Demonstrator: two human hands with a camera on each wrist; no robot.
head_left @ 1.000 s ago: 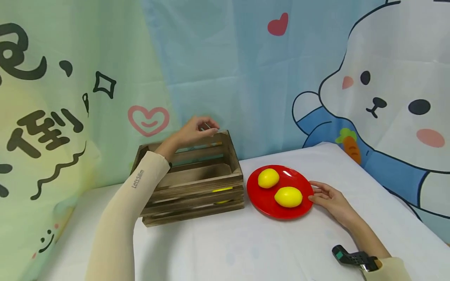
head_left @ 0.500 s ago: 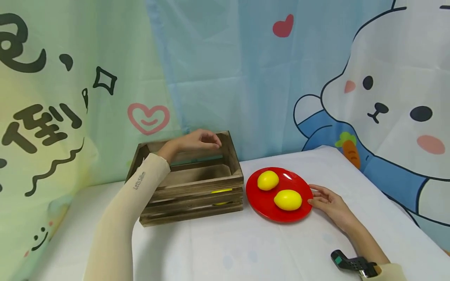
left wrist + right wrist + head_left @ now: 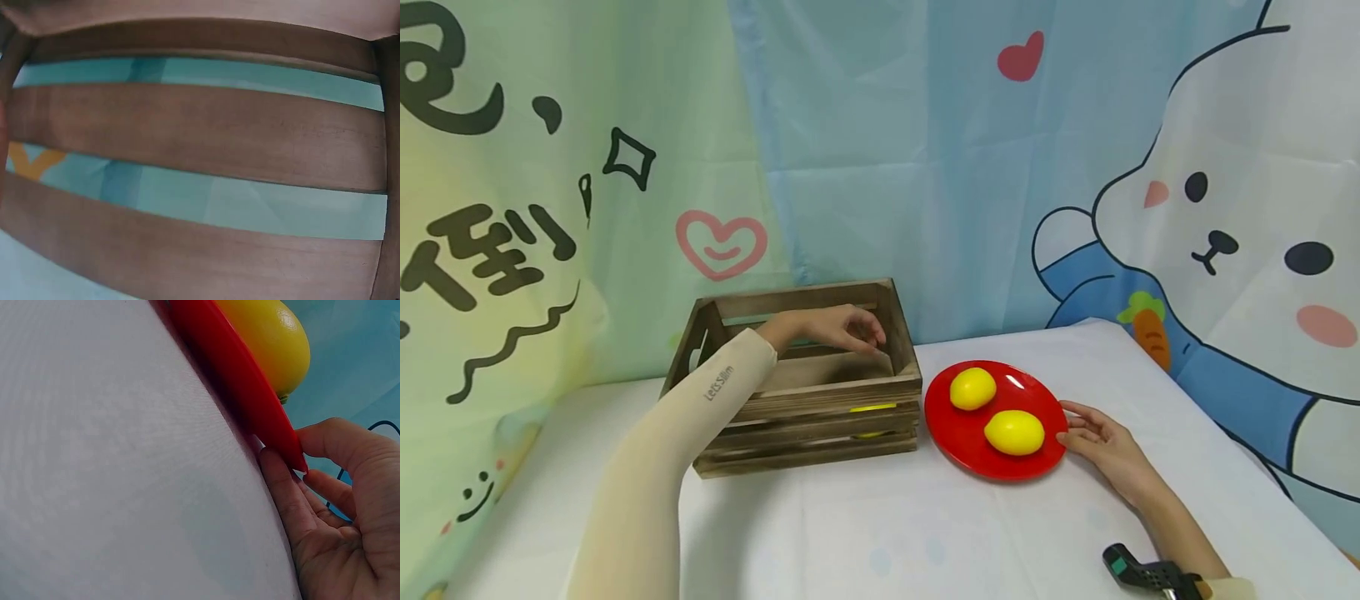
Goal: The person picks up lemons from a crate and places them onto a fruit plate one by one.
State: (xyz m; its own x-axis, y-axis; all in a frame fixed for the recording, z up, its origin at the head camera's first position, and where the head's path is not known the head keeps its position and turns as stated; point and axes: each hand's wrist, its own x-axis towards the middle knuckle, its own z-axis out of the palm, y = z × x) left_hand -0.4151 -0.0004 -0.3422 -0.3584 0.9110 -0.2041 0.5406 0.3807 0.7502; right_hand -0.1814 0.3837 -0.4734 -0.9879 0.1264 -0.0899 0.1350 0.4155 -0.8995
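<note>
A slatted wooden crate (image 3: 805, 408) stands left of centre in the head view. My left hand (image 3: 846, 327) hangs over its opening toward the right end, fingers loosely bent with nothing seen in them. Yellow (image 3: 872, 408) shows through the crate's front slats. To the right lies a red plate (image 3: 955, 442) carrying two lemons, a rear one (image 3: 973, 389) and a front one (image 3: 1014, 432). My right hand (image 3: 1105, 446) pinches the plate's right rim. In the right wrist view its thumb (image 3: 331, 439) lies on top of the rim and fingers reach beneath.
A white cloth (image 3: 865, 525) covers the table. Behind it hangs a printed curtain (image 3: 865, 167), close to the crate's back. The left wrist view is filled by the crate's inner slats (image 3: 200, 134), with the curtain showing between them.
My left hand has lowered from above the crate's back edge toward its opening, shifting slightly right. The right hand keeps its grip on the plate. The head view has shifted a little.
</note>
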